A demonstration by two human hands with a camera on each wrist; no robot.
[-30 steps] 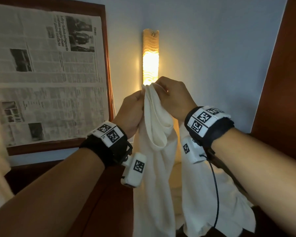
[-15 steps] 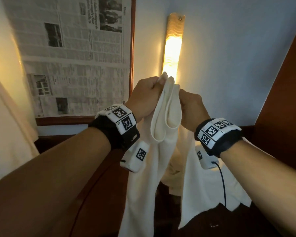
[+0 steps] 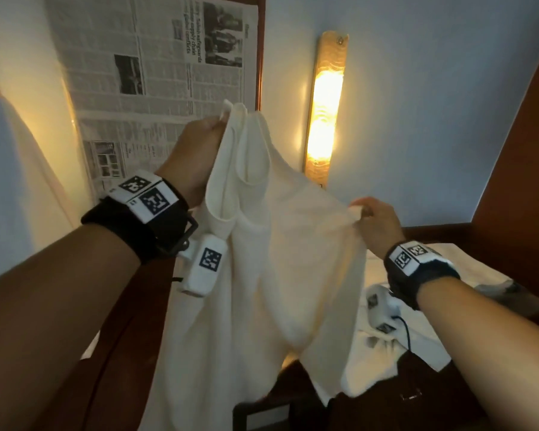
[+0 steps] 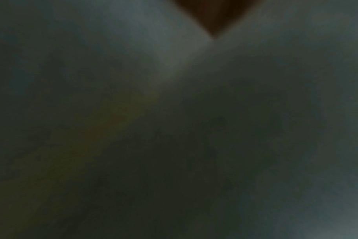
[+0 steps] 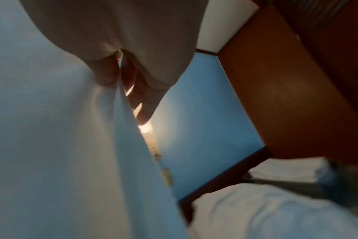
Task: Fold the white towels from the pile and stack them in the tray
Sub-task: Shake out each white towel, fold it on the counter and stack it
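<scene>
A person is holding a white towel (image 3: 280, 244) up in the air in front of a wall lamp (image 3: 325, 104), the left hand (image 3: 196, 157) pinching its top edge at about 11 o'clock and the right hand (image 3: 377, 222) pinching a bunched edge at about 3 o'clock. The cloth is sagging in loose doubled layers between them, so a slack pinch could be letting a corner slip, and the hanging tail could be snagging the unfolded pile (image 3: 402, 346) lying below at 5 o'clock.

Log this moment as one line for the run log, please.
stage: spreading towel | left hand: pinches top edge of white towel | right hand: pinches its other edge, lower | towel: hanging, unfolded | pile: below
</scene>
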